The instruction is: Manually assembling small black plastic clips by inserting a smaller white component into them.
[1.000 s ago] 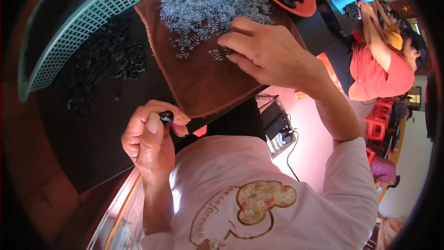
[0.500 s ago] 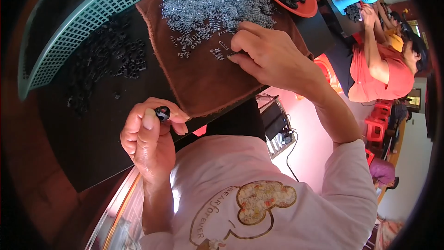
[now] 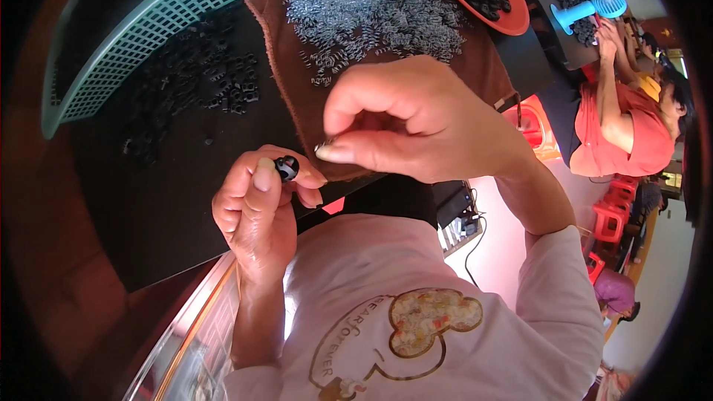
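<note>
Between the thumb and fingers of my left hand (image 3: 260,204) is a small black plastic part (image 3: 287,168), round with an opening on its upper side. My right hand (image 3: 423,119) pinches a small metal spring (image 3: 324,144) at its thumb and fingertip; most of the spring is covered. It hovers just right of the black part, apart from it. Beyond my right hand a large heap of small silvery springs (image 3: 371,11) lies on a brown cloth (image 3: 286,96). Many loose black plastic parts (image 3: 223,78) are scattered on the dark table (image 3: 141,230) at the left.
A teal plastic basket (image 3: 167,26) lies tilted at the far left. An orange-red dish (image 3: 512,18) of black parts stands at the back right. Further right, a person in a red shirt (image 3: 624,126) sits by a blue fan (image 3: 605,1); red stools (image 3: 610,219) stand behind.
My right hand has come from the edge of the spring heap toward my left hand, with a spring now in its fingertips. The left hand still holds the black part. The whole view has shifted slightly.
</note>
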Demonstrator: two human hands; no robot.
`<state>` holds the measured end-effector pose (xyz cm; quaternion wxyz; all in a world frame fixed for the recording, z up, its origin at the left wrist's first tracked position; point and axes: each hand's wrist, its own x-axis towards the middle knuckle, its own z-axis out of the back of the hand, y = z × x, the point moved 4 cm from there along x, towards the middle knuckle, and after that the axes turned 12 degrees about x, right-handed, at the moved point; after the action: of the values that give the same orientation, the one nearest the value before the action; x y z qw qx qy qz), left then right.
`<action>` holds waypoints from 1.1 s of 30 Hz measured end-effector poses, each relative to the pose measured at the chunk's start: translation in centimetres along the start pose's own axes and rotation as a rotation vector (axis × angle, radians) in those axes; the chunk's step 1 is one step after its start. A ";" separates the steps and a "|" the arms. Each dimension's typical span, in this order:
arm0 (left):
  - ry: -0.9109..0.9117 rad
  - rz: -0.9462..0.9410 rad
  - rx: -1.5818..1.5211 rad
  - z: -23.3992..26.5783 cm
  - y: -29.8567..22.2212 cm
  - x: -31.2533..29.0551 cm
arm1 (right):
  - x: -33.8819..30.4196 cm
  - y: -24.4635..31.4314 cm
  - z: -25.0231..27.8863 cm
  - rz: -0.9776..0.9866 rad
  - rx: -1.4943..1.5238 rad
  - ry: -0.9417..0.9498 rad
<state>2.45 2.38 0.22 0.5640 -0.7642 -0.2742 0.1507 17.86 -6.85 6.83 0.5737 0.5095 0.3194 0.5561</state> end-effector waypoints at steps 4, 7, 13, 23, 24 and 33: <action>0.013 0.038 -0.022 -0.1 -0.1 0.0 | 0.9 -0.1 -0.5 -0.044 0.027 0.164; 0.044 0.047 -0.026 -0.2 -0.3 0.0 | 1.5 -0.3 -1.0 -0.036 0.106 0.204; 0.085 0.040 -0.043 0.2 -0.2 0.2 | 2.1 -0.3 -1.4 -0.083 0.197 0.159; 0.097 0.045 -0.056 0.2 -0.2 0.0 | 2.4 -0.2 -1.8 -0.040 0.211 0.132; 0.097 0.044 -0.056 0.2 -0.3 0.0 | 2.3 -0.3 -1.9 -0.040 0.211 0.132; 0.075 0.067 -0.056 0.3 -0.2 0.0 | 1.3 -0.7 -3.1 0.024 0.289 0.006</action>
<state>2.23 2.67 0.27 0.5468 -0.7935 -0.2316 0.1331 15.38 -4.78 5.56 0.4867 0.5889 0.3917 0.5127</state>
